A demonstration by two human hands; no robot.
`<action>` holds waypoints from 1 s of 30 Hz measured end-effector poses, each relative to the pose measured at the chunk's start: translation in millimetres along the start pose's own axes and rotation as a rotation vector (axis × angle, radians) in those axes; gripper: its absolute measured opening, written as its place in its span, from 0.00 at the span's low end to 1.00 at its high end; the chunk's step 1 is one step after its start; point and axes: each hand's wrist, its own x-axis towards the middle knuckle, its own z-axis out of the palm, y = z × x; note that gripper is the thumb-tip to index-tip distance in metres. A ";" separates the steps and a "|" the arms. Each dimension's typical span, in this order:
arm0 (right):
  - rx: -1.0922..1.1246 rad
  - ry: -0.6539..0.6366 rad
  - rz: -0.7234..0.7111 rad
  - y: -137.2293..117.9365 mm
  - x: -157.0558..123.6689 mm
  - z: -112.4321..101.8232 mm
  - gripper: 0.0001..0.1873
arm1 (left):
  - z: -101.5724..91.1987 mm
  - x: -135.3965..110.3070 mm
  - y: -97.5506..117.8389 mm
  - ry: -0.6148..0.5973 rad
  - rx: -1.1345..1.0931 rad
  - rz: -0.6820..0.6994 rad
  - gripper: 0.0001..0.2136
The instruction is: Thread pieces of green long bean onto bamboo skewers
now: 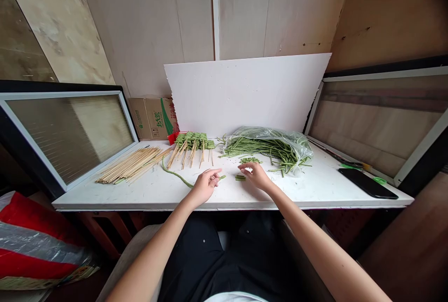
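Observation:
My left hand (206, 183) rests on the white table (147, 192) with its fingers closed on the end of a long green bean (175, 172) that curves away to the left. My right hand (255, 173) is beside it, fingers curled over a few short cut bean pieces (240, 178). A small heap of cut pieces (250, 160) lies just beyond my right hand. Further back lie finished bean skewers (193, 142) and a clear plastic bag of long beans (269, 147).
A pile of bare bamboo skewers (131, 165) lies at the left. A black phone (367, 183) and green-handled scissors (352, 165) are at the right. A white board (245, 89) and cardboard box (154, 117) stand behind; framed glass panels lean on both sides.

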 end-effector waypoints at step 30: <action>0.074 -0.125 -0.282 -74.7 -14.5 21.6 0.10 | 0.4 -4.3 13.0 -0.072 0.023 -0.037 0.15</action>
